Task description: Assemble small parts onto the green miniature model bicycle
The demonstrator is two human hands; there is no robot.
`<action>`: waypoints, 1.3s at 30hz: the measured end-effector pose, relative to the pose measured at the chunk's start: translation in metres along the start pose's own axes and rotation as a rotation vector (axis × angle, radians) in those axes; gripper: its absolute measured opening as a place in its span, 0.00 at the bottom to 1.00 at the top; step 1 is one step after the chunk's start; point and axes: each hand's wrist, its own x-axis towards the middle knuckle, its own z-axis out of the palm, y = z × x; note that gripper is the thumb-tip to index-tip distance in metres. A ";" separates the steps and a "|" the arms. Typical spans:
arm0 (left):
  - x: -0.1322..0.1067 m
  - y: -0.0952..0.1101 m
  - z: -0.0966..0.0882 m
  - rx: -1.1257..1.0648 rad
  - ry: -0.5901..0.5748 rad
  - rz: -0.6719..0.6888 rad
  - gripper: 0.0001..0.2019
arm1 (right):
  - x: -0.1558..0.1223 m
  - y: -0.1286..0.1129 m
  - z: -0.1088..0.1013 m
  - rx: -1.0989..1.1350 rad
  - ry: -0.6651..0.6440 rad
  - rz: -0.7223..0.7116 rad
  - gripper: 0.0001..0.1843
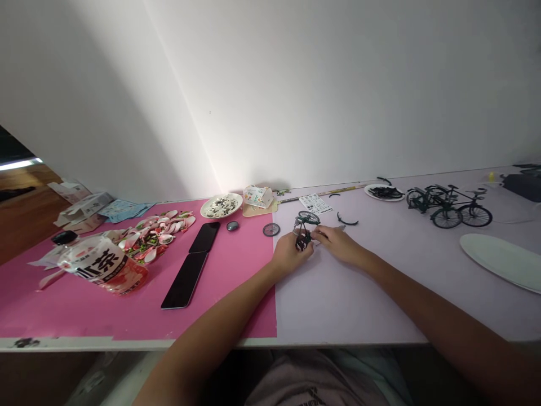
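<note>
A small dark model bicycle [307,216], with one wheel fitted at its far end, is held up off the lilac table half. My left hand [291,254] is closed around its lower frame from the left. From the right, the fingers of my right hand [336,242] are pinched together against its near part; any small piece between them is hidden. A loose spoked wheel [271,229] lies to the left of my hands. Beyond the right hand rests a curved black mudguard-like strip [347,219], and a printed instruction sheet [316,203] lies behind the bicycle.
Several finished model bicycles [475,213] stand at the right near a white oval plate [502,262]. A dish of black parts [385,193] sits by the wall. On the pink side are a folding phone [186,279], a mouse [232,226], a bowl [221,206] and a drink bottle [101,265].
</note>
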 end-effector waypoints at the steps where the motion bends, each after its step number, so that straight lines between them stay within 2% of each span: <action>1: 0.000 0.000 0.000 -0.010 -0.004 0.006 0.11 | 0.000 0.000 0.000 0.006 -0.003 -0.004 0.20; 10: 0.002 -0.004 0.001 -0.031 -0.005 0.013 0.11 | -0.001 -0.003 0.000 0.012 0.001 -0.056 0.20; 16: 0.002 -0.002 0.002 0.052 0.071 -0.056 0.11 | -0.004 -0.009 0.001 -0.013 0.047 -0.065 0.20; 20: 0.002 -0.001 0.000 0.071 0.104 -0.124 0.12 | -0.004 -0.014 -0.007 0.003 0.240 -0.094 0.19; 25: 0.002 -0.001 0.000 0.075 0.095 -0.125 0.12 | -0.002 -0.008 -0.025 0.049 0.449 -0.166 0.16; 31: 0.002 -0.002 0.003 0.084 0.087 -0.128 0.15 | 0.003 0.002 -0.040 0.047 0.653 -0.145 0.13; 35: 0.002 -0.001 0.002 0.094 0.076 -0.130 0.15 | 0.006 0.007 -0.046 0.098 0.842 -0.128 0.10; 37: 0.002 0.001 0.002 0.092 0.056 -0.137 0.15 | 0.007 0.012 -0.047 0.153 0.898 -0.132 0.05; 39: 0.002 0.002 0.001 0.090 0.043 -0.141 0.15 | 0.010 0.017 -0.047 0.222 0.881 -0.144 0.06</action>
